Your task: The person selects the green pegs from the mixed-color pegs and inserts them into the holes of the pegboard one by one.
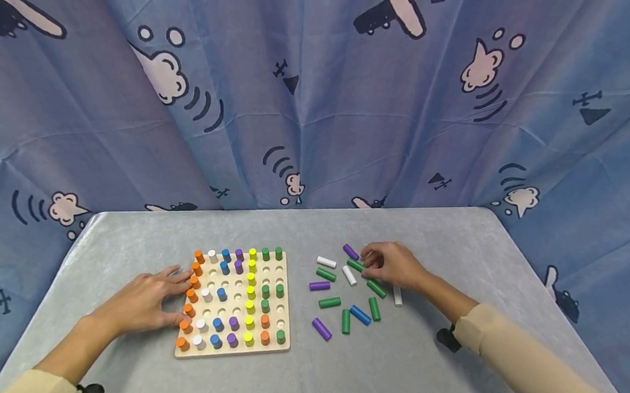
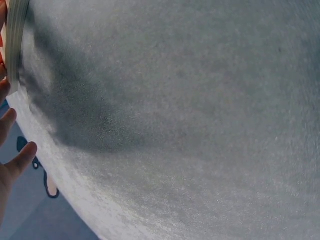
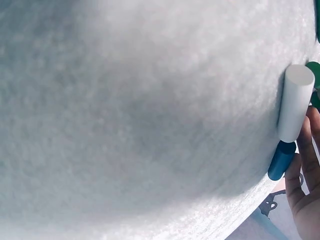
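A person's left hand (image 1: 143, 301) lies flat on the desk (image 1: 140, 390), straight fingers touching the left edge of a wooden pegboard (image 1: 236, 349), holding nothing. The right hand (image 1: 392, 265) reaches into a scatter of loose pegs (image 1: 329, 302) to the right of the board, its fingers curled over a green peg (image 1: 356, 264); whether they have actually pinched it cannot be told from the head view. The board looks a little over half filled: orange pegs run down the left column, with white, blue, purple, yellow and green pegs (image 1: 266, 290) standing in the columns beside it, and a good number of holes open, mostly in the middle and along the right side. About a dozen pegs, green, purple, white and blue, lie on their sides awaiting a place. The right wrist camera catches a white peg (image 3: 295, 102) and a blue peg (image 3: 281, 160) lying close by the palm. The desk is covered in pale grey felt-like cloth; behind it hangs a blue curtain (image 1: 304, 83) printed with aeroplanes and clouds.
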`<state>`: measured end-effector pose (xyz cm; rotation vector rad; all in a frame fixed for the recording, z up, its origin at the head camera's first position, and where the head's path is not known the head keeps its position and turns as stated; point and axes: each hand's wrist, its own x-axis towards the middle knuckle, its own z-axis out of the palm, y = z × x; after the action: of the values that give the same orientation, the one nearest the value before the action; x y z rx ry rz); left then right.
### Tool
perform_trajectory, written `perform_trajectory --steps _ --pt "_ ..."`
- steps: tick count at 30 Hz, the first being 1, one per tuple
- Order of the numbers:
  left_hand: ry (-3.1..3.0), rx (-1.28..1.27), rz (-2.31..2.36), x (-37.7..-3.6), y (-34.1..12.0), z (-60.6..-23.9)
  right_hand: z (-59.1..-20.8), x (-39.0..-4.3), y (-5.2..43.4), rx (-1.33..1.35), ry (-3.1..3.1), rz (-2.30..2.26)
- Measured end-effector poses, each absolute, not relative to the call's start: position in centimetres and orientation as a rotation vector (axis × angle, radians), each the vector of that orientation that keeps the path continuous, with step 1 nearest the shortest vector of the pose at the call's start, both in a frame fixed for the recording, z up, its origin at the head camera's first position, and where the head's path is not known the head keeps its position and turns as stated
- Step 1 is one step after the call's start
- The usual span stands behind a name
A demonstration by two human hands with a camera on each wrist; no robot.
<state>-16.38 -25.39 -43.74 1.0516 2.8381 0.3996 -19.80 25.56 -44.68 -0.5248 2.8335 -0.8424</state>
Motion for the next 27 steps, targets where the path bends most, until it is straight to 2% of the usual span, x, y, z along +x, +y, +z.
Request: perform_trajectory --steps 27 --pt "2.840 1.063 0.392 -16.5 -25.5 -43.9 -42.9 -19.8 25.0 -0.674 2.903 -0.863"
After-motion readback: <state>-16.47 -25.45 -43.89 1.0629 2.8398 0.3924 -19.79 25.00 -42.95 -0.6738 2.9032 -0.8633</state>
